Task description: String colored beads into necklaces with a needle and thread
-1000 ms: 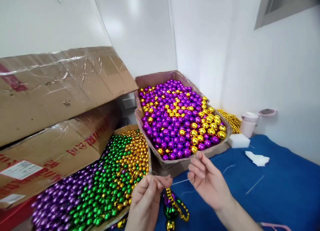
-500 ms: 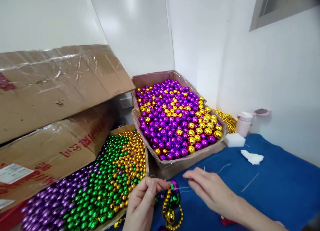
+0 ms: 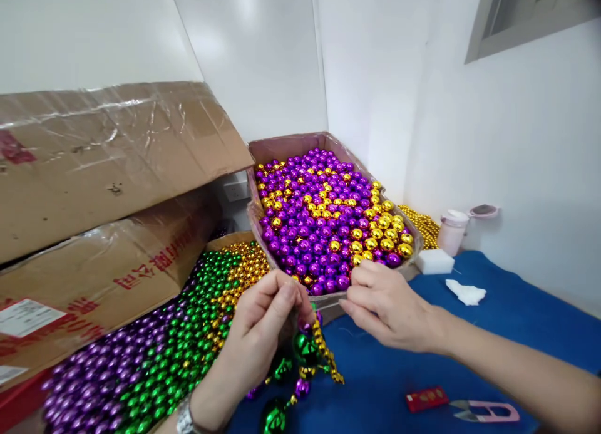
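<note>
My left hand [image 3: 267, 321] is closed in a pinch at the top of a bead strand [image 3: 307, 349]. Large green, purple and gold balls hang from those fingers, with a short chain of small gold beads [image 3: 323, 346] among them. To the right, level with it, my right hand [image 3: 387, 305] has its fingers curled shut in front of the box of balls. Whatever those fingers grip is too thin or too hidden to make out. On the blue cloth [image 3: 370, 384] below lie pink-handled thread snips [image 3: 488, 411] and a small red item [image 3: 427, 399].
A cardboard box [image 3: 256, 202] of purple and gold balls stands ahead. Leftward, another carton [image 3: 154, 265] holds green, gold and purple beads under raised flaps. A white block [image 3: 434, 262], crumpled white tissue [image 3: 466, 292] and a pale pink cup [image 3: 453, 230] sit at right.
Both hands have risen, lifting the bead strand. My right hand's fingers, stretched over thin thread before, are now curled in. The snips and red item have come into fuller view.
</note>
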Demonstrator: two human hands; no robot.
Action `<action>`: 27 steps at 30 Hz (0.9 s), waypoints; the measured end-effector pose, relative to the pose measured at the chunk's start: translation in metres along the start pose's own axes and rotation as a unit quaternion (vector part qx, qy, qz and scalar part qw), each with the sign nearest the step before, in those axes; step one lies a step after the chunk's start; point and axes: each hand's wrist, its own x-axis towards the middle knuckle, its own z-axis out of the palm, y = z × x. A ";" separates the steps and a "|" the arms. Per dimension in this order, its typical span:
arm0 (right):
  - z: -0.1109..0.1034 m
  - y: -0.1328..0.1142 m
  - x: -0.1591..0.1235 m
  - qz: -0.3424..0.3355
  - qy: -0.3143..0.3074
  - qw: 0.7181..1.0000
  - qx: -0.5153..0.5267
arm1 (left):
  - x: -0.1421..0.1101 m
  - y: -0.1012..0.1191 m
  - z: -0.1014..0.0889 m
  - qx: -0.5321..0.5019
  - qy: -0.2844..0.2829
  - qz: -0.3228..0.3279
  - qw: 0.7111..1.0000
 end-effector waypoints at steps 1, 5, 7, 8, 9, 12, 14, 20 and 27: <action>-0.008 0.001 0.006 -0.020 0.009 1.000 -0.014 | 0.002 0.009 -0.001 0.004 0.003 0.009 1.000; -0.044 0.000 0.030 -0.083 0.044 0.995 -0.047 | 0.008 0.048 -0.006 -0.010 0.009 0.060 0.998; -0.057 -0.001 0.036 -0.102 0.054 0.992 -0.054 | 0.008 0.063 -0.009 -0.013 0.012 0.078 0.997; -0.061 -0.002 0.038 -0.108 0.054 0.991 -0.051 | 0.008 0.068 -0.011 -0.011 0.014 0.080 0.997; -0.063 -0.003 0.038 -0.110 0.049 0.992 -0.045 | 0.007 0.071 -0.012 -0.009 0.012 0.076 0.997; -0.063 -0.004 0.034 -0.106 0.027 0.994 -0.029 | 0.002 0.075 -0.016 0.011 -0.008 0.054 0.998; -0.061 -0.004 0.031 -0.106 0.030 0.993 -0.038 | -0.001 0.075 -0.018 0.016 -0.004 0.065 0.998; -0.059 -0.005 0.026 -0.089 -0.003 0.996 0.010 | -0.009 0.070 -0.024 0.024 0.029 0.043 0.998; -0.039 -0.005 0.010 -0.076 -0.020 0.996 0.049 | -0.024 0.042 -0.023 0.004 0.060 -0.004 0.998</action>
